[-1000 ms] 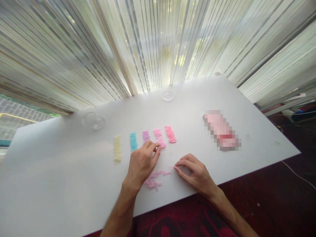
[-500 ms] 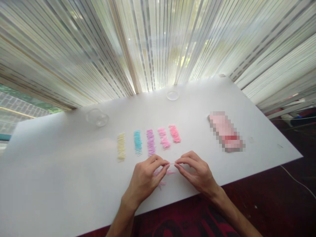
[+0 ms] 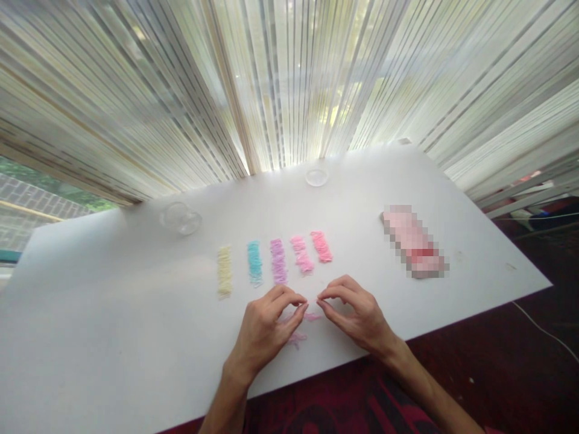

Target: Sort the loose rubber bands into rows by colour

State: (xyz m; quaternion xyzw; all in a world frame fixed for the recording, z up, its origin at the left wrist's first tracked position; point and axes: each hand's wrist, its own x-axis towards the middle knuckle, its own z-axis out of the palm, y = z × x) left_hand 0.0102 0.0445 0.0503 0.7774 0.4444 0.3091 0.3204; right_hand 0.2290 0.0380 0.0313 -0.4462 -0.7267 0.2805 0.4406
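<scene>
My left hand and my right hand face each other just above the table, each closed in a thumb-and-finger pinch. Stretched between the fingertips is a thin pale pink strand, very faint here. Below it lie loose pink strands, partly hidden by my left hand. Beyond my hands, short strands are laid out in a row of coloured strips: yellow strands, blue strands, purple strands, light pink strands and deeper pink strands.
The white table has a clear round container at the back left and a clear shallow dish at the back middle. A blurred pink object lies on the right. String curtains hang along the far edge.
My fingertips have drawn slightly closer together, the right hand moving a little to the left. The whole view has shifted slightly; the rows of strands look unchanged.
</scene>
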